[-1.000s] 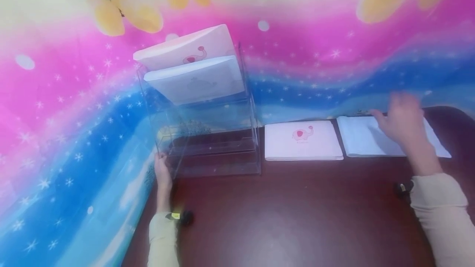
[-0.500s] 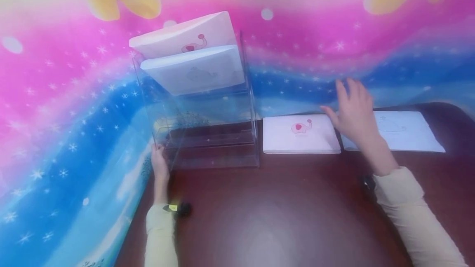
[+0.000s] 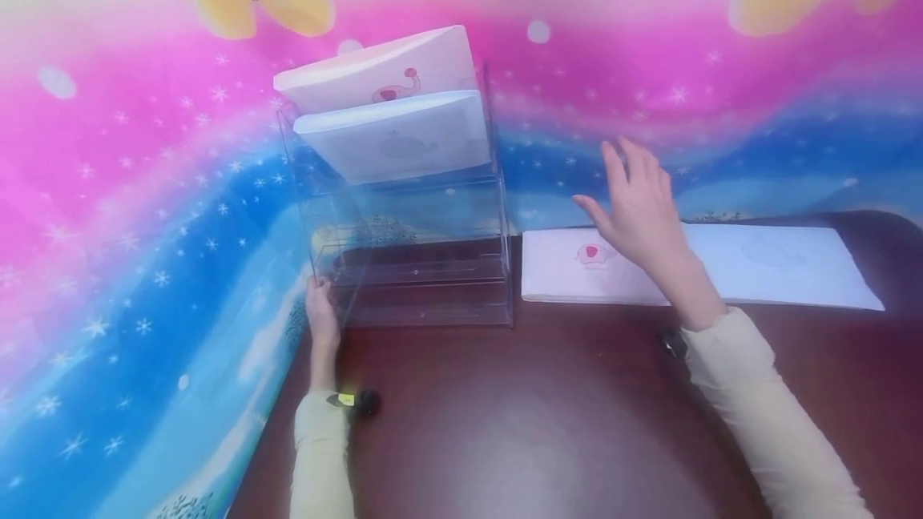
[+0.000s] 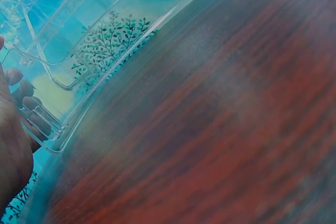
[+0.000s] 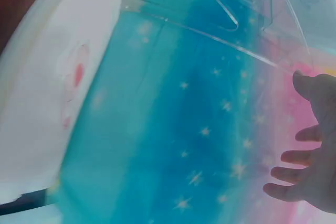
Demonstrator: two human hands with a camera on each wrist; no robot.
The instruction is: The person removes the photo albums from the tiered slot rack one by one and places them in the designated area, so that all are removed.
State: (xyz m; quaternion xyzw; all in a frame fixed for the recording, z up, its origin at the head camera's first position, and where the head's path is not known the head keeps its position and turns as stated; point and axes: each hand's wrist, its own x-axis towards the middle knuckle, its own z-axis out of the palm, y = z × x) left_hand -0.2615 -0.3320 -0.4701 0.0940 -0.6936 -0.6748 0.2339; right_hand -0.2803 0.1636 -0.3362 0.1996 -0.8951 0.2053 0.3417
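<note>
A clear acrylic tiered rack (image 3: 418, 271) stands at the left of the table. My left hand (image 3: 322, 307) grips its lower left side; in the left wrist view, fingers (image 4: 26, 90) show through the clear panel. Leaning in the rack's upper tiers are a white, soft-edged flat pack with a red elephant print (image 3: 433, 62) and one with a pale whale print (image 3: 411, 142). My right hand (image 3: 645, 211) hovers with spread fingers, holding nothing. It overlaps a second elephant-print pack (image 3: 555, 271), which lies flat right of the rack. Beside that lies another whale-print pack (image 3: 786, 271).
The lower tiers of the rack hold nothing. A dark red-brown table (image 3: 519, 423) extends in front of it. Close behind and to the left hangs a colourful printed backdrop (image 3: 180, 247), bordering the table's edge.
My right hand has moved left, from over the whale-print pack on the table to over the elephant-print one, fingers still spread. The left hand keeps its grip on the rack. The head view has shifted slightly.
</note>
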